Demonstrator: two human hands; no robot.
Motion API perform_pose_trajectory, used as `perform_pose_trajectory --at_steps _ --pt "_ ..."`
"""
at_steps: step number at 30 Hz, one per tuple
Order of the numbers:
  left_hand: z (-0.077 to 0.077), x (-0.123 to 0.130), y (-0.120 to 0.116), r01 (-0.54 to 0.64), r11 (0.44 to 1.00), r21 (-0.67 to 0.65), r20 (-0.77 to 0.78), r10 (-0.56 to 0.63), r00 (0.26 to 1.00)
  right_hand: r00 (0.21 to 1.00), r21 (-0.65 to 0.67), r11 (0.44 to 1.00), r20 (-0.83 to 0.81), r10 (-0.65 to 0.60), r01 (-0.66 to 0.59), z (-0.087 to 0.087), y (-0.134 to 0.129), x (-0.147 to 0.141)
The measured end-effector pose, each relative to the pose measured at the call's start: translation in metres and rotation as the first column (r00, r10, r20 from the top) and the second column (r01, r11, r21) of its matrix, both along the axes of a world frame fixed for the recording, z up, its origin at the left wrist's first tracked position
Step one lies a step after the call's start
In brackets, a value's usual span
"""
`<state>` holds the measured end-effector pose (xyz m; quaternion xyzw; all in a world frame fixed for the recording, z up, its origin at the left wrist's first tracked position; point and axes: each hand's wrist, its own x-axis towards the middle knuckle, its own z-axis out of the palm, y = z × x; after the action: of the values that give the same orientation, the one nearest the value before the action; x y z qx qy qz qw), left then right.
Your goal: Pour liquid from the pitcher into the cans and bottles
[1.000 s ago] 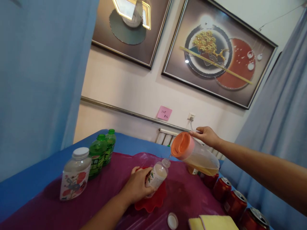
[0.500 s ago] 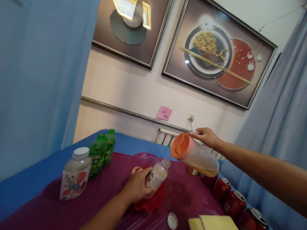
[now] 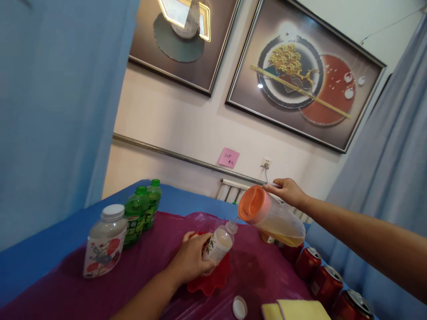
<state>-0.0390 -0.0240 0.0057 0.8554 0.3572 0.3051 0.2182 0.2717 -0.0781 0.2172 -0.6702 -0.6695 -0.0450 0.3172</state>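
Observation:
My left hand (image 3: pixel 193 258) is wrapped round a clear bottle (image 3: pixel 218 244) with a leaf-patterned label, tilted to the right above a red scalloped dish (image 3: pixel 210 284). Pale liquid shows inside the bottle, and its mouth is uncapped. In my right hand (image 3: pixel 287 191) is the handle of a clear pitcher (image 3: pixel 278 222) with an orange lid (image 3: pixel 251 204). The pitcher leans left, its lid close above the bottle's mouth, and yellowish liquid lies along its lower side. A thin stream seems to run between them. A white cap (image 3: pixel 239 307) lies on the purple cover (image 3: pixel 260 284).
At left stand a white-capped jar (image 3: pixel 105 242) with a floral label and two green bottles (image 3: pixel 135 218). Several red cans (image 3: pixel 327 284) line the right edge. A folded yellow cloth (image 3: pixel 300 310) lies at the front. Blue curtains (image 3: pixel 60 111) hang on both sides.
Almost nothing differs. The pitcher has shifted very slightly to the right, while the bottle and my left hand have stayed in place.

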Motion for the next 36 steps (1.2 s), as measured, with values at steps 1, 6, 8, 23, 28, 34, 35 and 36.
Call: perform_pose_trajectory --at_steps 1,6,8,23,28,34,35,36 --pt "-0.0005 0.0001 0.0003 -0.001 1.0 -0.003 0.002 0.001 1.0 1.0 0.0 1.0 -0.001 0.003 -0.003 0.0001 -0.0002 -0.0001" --pt "-0.0009 -0.0002 0.0006 0.0 1.0 -0.01 0.001 0.0 1.0 1.0 -0.006 1.0 0.002 0.008 -0.008 0.0006 -0.0006 -0.0011" --pt "-0.0004 -0.0005 0.0002 0.002 1.0 -0.01 -0.003 -0.002 1.0 1.0 -0.011 1.0 0.005 0.007 -0.007 0.0006 -0.0003 -0.0013" --pt "0.0035 -0.0012 -0.0034 0.006 1.0 0.005 0.003 -0.006 1.0 1.0 -0.022 1.0 -0.009 0.012 -0.012 -0.0019 -0.001 -0.0043" --pt "0.0015 -0.0005 -0.0023 0.025 1.0 -0.013 0.009 -0.025 1.0 1.0 -0.014 1.0 0.011 0.014 -0.014 -0.0003 -0.0004 -0.0046" --pt "0.0028 -0.0007 -0.0032 0.019 0.999 -0.028 0.007 -0.018 1.0 1.0 -0.026 1.0 0.023 -0.002 0.003 -0.0008 -0.0002 -0.0044" --pt "0.003 -0.0007 -0.0033 0.017 1.0 -0.026 0.009 -0.016 1.0 1.0 -0.029 1.0 0.023 -0.003 0.003 -0.001 -0.0003 -0.0044" --pt "0.003 -0.0007 -0.0033 0.015 1.0 -0.023 0.009 -0.015 1.0 1.0 -0.03 1.0 0.02 -0.002 0.003 -0.0012 -0.0004 -0.0044"
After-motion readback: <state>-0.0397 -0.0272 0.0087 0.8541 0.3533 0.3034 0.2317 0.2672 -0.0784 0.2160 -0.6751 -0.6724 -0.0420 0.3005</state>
